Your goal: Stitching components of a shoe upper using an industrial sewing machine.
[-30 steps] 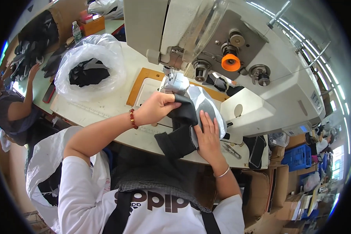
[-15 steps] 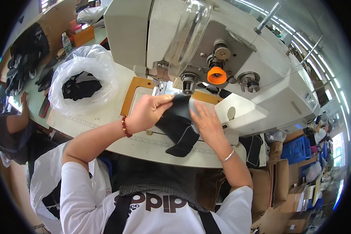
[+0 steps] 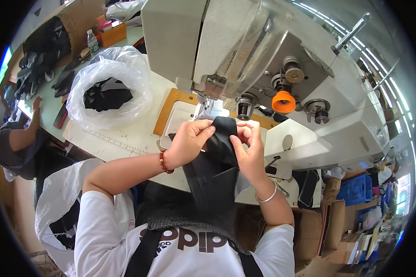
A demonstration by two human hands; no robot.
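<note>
A piece of black fabric is stretched between my two hands, just in front of the needle area of a white sewing machine. My left hand pinches its upper left edge between thumb and fingers. On the opposite edge, my right hand grips with thumb and curled fingers. The lower part of the fabric hangs toward my lap over the table's front edge and looks blurred. Behind the fabric's top edge are the metal presser parts of the machine.
A clear plastic bag with black pieces stands left on the white table. An orange cone-shaped knob sticks out of the machine. Another black piece lies at right. Far left, a co-worker's arm rests by dark gloves.
The fabric has come nearer to me and now hangs down in front. My right hand, earlier spread flat beside it, now grips its edge. The surroundings have shifted rightward in the picture.
</note>
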